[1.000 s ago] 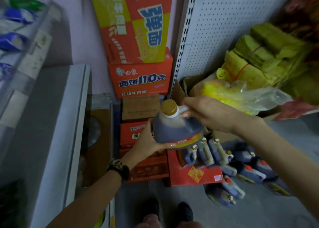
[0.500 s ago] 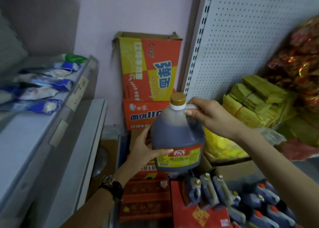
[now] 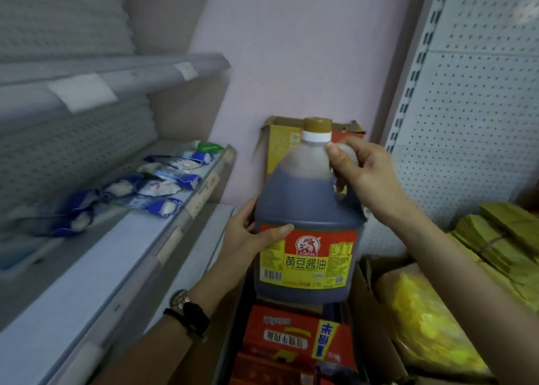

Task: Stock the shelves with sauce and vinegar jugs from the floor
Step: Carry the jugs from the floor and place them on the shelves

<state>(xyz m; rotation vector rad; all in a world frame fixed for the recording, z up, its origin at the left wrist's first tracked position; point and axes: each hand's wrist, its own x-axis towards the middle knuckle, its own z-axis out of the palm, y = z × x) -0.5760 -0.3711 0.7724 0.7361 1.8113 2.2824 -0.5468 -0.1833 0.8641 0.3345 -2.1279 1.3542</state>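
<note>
The right hand (image 3: 372, 177) gripped the pale looped handle (image 3: 347, 150) at the neck of a large translucent plastic jug of dark soy sauce (image 3: 306, 206). Its fingers were curled round the handle and its thumb pressed the shoulder just below the gold screw cap (image 3: 317, 124), a hold that appeared to carry the weight from above. The left hand (image 3: 248, 239), with a dark wristwatch (image 3: 186, 307) on its wrist, cupped the jug's side, its thumb laid across the top of the red and yellow label (image 3: 309, 259), probably to steady a heavy, sloshing load.

The jug hung upright in the air, touching no shelf. Behind it a red and yellow cardboard carton (image 3: 280, 148) stood against the pink wall (image 3: 291, 64), and red cartons (image 3: 291, 335) lay below it. To its left ran the grey metal shelves (image 3: 96, 268). One tier bore blue and white packets (image 3: 157, 186) at its far end, with bare surface nearer. The two-handed hold seemed suited to swinging the jug sideways onto that bare stretch, label outward.
</note>
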